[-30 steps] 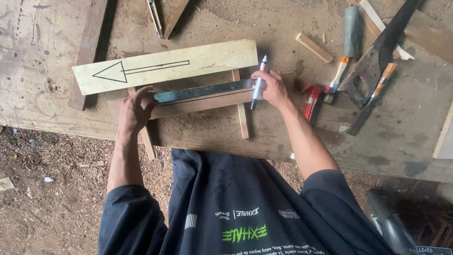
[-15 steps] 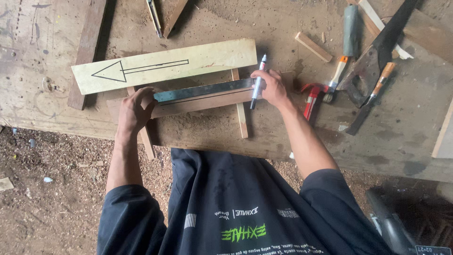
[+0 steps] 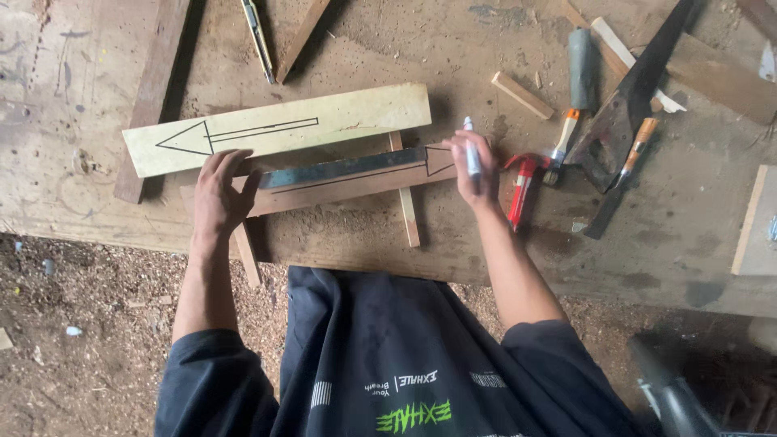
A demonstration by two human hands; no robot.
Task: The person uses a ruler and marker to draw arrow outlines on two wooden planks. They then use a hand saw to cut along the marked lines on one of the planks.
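My left hand (image 3: 220, 194) presses flat on the left end of a dark metal straightedge (image 3: 340, 170) that lies along a brown wooden board (image 3: 356, 188). My right hand (image 3: 473, 166) grips a white marker (image 3: 471, 154) at the board's right end, where an arrowhead outline is drawn. Just behind lies a pale yellow board (image 3: 279, 128) with a drawn arrow pointing left. Two thin wooden strips (image 3: 405, 206) support the boards on the workbench (image 3: 324, 48).
A red-handled hammer (image 3: 522, 186) lies right of my right hand, then a chisel (image 3: 571, 89), a hand saw (image 3: 639, 89), a screwdriver (image 3: 627, 166) and wood offcuts (image 3: 522, 95). Planks (image 3: 154, 89) lie at the back left. Sawdust covers the ground (image 3: 81, 324) below the bench edge.
My right hand with the marker has slid slightly left along the board's right end, and an arrowhead outline now shows there. My left hand stays on the straightedge.
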